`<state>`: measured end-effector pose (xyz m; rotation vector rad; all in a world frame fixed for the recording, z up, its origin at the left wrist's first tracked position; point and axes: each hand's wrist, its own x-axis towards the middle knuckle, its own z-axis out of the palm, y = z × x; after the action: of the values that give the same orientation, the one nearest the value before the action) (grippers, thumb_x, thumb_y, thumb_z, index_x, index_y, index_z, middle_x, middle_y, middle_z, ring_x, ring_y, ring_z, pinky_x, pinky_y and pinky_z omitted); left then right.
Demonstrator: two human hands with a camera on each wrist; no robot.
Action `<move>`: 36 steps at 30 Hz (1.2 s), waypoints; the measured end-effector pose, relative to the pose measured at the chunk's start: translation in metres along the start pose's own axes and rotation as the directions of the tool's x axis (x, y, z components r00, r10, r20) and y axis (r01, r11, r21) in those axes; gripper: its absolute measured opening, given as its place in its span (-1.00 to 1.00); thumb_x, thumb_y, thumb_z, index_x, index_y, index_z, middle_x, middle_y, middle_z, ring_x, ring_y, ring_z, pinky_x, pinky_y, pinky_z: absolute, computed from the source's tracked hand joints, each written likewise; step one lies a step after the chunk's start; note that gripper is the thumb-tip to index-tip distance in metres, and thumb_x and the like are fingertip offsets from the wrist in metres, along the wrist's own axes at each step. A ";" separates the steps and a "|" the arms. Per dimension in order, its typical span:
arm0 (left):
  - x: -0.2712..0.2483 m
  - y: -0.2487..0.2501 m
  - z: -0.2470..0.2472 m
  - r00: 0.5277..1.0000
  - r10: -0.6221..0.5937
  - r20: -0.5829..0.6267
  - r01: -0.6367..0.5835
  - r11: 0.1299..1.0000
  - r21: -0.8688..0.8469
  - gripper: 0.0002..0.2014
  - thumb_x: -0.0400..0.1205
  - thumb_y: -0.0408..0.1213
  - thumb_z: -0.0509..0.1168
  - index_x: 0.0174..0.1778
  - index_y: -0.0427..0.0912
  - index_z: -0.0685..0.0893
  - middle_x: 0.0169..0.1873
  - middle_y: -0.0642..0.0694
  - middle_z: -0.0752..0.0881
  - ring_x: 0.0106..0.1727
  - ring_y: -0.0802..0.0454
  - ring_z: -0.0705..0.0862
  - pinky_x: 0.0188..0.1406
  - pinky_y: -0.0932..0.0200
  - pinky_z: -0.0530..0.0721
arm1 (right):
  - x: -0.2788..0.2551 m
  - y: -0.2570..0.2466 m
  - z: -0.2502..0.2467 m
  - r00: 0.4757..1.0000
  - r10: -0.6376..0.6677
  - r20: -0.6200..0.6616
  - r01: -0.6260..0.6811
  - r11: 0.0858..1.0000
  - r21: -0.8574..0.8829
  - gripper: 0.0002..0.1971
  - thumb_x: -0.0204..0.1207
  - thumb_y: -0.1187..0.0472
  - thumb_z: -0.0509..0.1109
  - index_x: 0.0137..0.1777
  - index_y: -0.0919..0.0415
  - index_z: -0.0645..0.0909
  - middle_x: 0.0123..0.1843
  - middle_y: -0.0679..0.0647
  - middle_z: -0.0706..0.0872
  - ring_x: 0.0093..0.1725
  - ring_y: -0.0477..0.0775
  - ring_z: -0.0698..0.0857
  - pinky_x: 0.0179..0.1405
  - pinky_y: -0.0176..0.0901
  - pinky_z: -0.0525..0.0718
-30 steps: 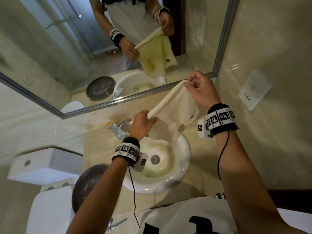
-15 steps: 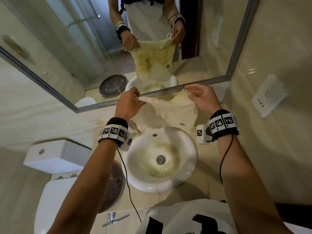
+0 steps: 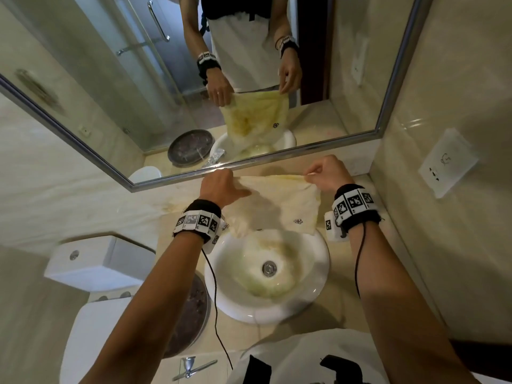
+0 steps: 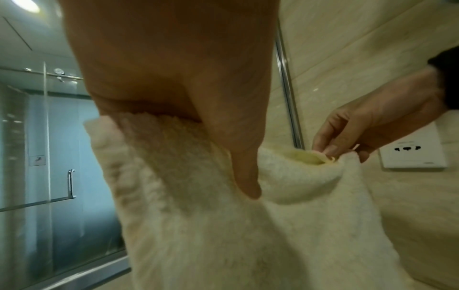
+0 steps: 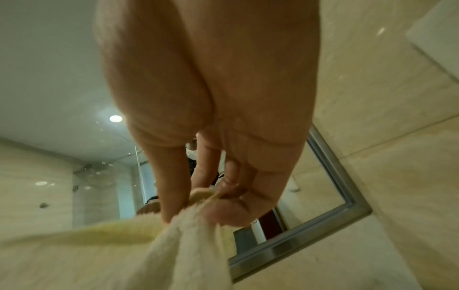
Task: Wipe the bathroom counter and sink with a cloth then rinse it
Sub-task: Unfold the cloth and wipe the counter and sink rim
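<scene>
Head view, frame centre: left hand (image 3: 219,185) and right hand (image 3: 328,173) pinch top corners of cream terry cloth (image 3: 282,206), spreading it above round white ceramic sink (image 3: 318,275), likely to inspect stains.

The cloth (image 3: 279,202), bunched between the hands one second earlier, now hangs spread flat above the sink (image 3: 267,275). The left hand (image 3: 219,187) has risen and moved away from the right hand (image 3: 327,174); each pinches an upper corner, so the top edge stretches nearly level.
</scene>
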<state>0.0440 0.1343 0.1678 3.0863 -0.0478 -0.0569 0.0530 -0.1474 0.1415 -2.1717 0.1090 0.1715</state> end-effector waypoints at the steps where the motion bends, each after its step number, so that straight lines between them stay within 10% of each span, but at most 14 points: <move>1: 0.000 -0.003 0.002 0.999 0.015 0.031 -0.015 1.000 -0.003 -0.45 0.40 0.26 0.52 -0.07 -0.17 0.61 -0.15 -0.06 0.64 -0.16 -0.08 0.60 -0.24 0.10 0.50 | 0.000 0.001 -0.001 0.999 0.001 -0.036 -0.001 1.000 -0.010 -0.89 0.52 0.29 0.56 0.02 0.20 0.84 0.09 0.10 0.82 0.13 0.03 0.71 0.17 -0.23 0.57; 10: -0.010 -0.023 0.014 0.951 0.132 0.280 -0.070 0.973 -0.220 -0.81 0.65 -0.16 0.39 0.07 -0.15 0.59 -0.01 -0.11 0.67 -0.07 -0.06 0.60 -0.18 0.13 0.48 | 0.005 0.005 -0.006 0.957 -0.058 -0.284 0.076 0.996 0.055 -0.91 0.62 0.26 0.47 -0.05 0.04 0.70 -0.07 -0.01 0.78 -0.03 0.02 0.74 0.06 -0.05 0.73; 22: -0.021 -0.023 0.018 0.991 -0.020 0.136 0.073 0.916 -0.395 -0.84 0.51 -0.27 0.50 -0.14 -0.13 0.63 -0.18 -0.03 0.68 -0.19 -0.01 0.64 -0.30 0.20 0.57 | 0.003 -0.008 -0.001 0.908 0.000 -0.419 0.107 0.967 0.232 -0.97 0.55 0.27 0.52 -0.09 0.14 0.77 -0.25 -0.19 0.68 -0.18 -0.12 0.69 -0.07 -0.19 0.68; 30: -0.029 0.047 0.016 0.952 -0.162 0.261 0.304 0.372 -0.877 -0.88 0.56 -0.51 0.33 -0.09 -0.22 0.58 -0.36 -0.21 0.69 -0.49 0.00 0.61 -0.59 0.21 0.54 | 0.000 -0.030 0.044 0.982 -0.012 -0.189 0.076 0.939 0.335 -0.89 0.47 0.24 0.58 -0.21 0.00 0.77 -0.19 -0.09 0.80 -0.12 -0.11 0.76 -0.03 -0.11 0.76; 36: -0.029 0.058 0.005 0.947 -0.128 0.293 0.300 0.036 -0.953 -0.92 0.64 -0.47 0.31 0.01 -0.27 0.62 -0.36 -0.21 0.72 -0.36 -0.07 0.68 -0.39 0.17 0.65 | -0.007 -0.038 0.048 0.992 -0.113 -0.056 0.126 0.910 0.394 -0.90 0.47 0.20 0.60 -0.10 -0.04 0.78 -0.08 -0.04 0.82 -0.03 0.05 0.80 0.00 0.11 0.84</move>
<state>0.0127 0.0771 0.1671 1.5617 0.3325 -0.2036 0.0476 -0.0867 0.1465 -1.7680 0.0243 0.0385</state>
